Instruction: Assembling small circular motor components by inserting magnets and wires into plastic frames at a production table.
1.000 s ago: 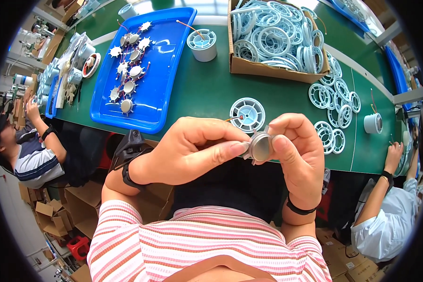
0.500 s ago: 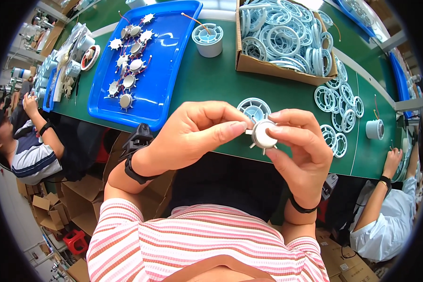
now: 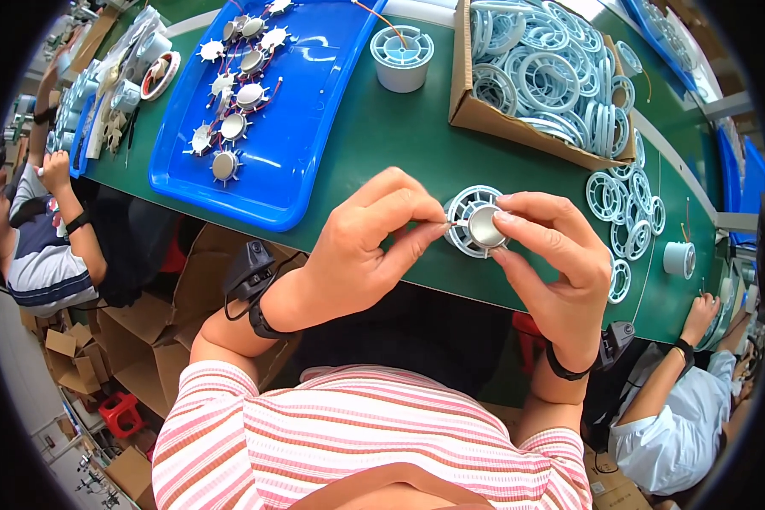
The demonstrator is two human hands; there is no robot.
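My right hand (image 3: 561, 259) holds a small round motor (image 3: 485, 228) between thumb and fingers, its flat silvery face turned up. At its left side my left hand (image 3: 357, 242) is closed in a pinch on a thin wire (image 3: 456, 223) that runs to the motor. The wire's far end is hidden by the fingers. Directly behind the motor, a pale blue spoked round housing (image 3: 465, 204) stands near the table's front edge, partly covered by the motor and my right fingers.
A blue tray (image 3: 306, 127) with several wired motors (image 3: 226, 165) lies to the left. Beyond it stands a pale blue cup-shaped housing (image 3: 402, 59). A cardboard box (image 3: 518, 129) of pale blue rings is at the back right, with loose rings (image 3: 603, 195) beside it. Co-workers sit on both sides.
The motor has been turned so its flat face points more upward, and it now sits in front of the spoked housing. My left fingers have shifted onto the wire. The whole view has moved slightly.
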